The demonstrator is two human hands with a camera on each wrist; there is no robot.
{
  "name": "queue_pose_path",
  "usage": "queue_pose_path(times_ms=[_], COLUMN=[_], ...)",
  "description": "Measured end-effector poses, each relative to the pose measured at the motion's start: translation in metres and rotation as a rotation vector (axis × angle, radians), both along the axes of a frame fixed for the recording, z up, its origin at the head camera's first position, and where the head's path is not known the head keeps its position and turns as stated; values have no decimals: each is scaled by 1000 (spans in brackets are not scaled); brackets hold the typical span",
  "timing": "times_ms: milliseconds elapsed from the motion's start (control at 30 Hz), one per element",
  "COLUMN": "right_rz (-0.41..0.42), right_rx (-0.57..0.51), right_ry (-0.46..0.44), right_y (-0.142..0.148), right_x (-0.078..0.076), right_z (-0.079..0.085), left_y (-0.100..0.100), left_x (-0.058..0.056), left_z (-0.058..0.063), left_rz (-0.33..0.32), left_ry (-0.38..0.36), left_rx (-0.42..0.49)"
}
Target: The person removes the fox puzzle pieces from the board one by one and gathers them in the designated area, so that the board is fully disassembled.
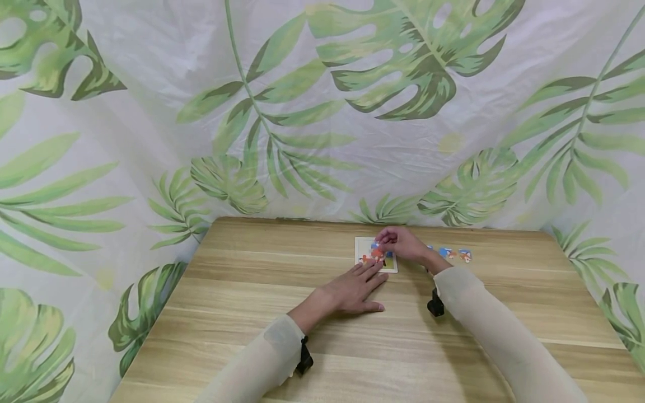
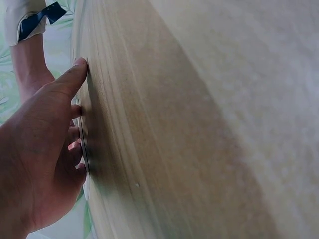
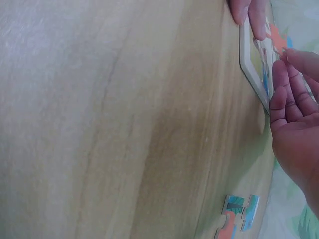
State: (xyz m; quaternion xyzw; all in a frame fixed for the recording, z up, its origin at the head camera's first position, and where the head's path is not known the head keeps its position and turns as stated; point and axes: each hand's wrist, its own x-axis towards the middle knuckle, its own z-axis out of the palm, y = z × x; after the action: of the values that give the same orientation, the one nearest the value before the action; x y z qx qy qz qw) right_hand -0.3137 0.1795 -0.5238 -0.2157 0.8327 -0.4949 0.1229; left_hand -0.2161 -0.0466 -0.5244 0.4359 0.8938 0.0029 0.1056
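Note:
A small jigsaw tray (image 1: 359,244) with a pale border lies flat near the table's back edge, part of its picture showing orange, blue and yellow. My right hand (image 1: 403,245) is over its right side, thumb and fingertips pinching an orange puzzle piece (image 3: 279,41) just above the tray. My left hand (image 1: 351,289) lies palm down with its fingers stretched out. Its fingertips rest on the tray's near edge, and the thumb points right over the wood. Both hands cover parts of the tray.
Several loose puzzle pieces (image 1: 464,256) in blue, orange and white lie in a row right of the tray, partly behind the right wrist. A leaf-patterned cloth (image 1: 302,140) hangs right behind the wooden table (image 1: 242,285). Black wrist cameras (image 1: 435,304) sit under both sleeves.

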Motion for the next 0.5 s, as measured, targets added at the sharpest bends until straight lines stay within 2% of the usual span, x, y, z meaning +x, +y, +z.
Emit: queue_pose_path(times_ms=[233,500], right_rz=[-46,-62], right_rx=[-24,-45], right_ry=[-46,-97], right_y=[5,13], right_x=[-1,3], right_z=[3,10], left_y=[1,0], left_x=[-1,1], left_z=[-1,1], left_rz=[-2,2], left_ry=[1,1], left_rx=[1,2])
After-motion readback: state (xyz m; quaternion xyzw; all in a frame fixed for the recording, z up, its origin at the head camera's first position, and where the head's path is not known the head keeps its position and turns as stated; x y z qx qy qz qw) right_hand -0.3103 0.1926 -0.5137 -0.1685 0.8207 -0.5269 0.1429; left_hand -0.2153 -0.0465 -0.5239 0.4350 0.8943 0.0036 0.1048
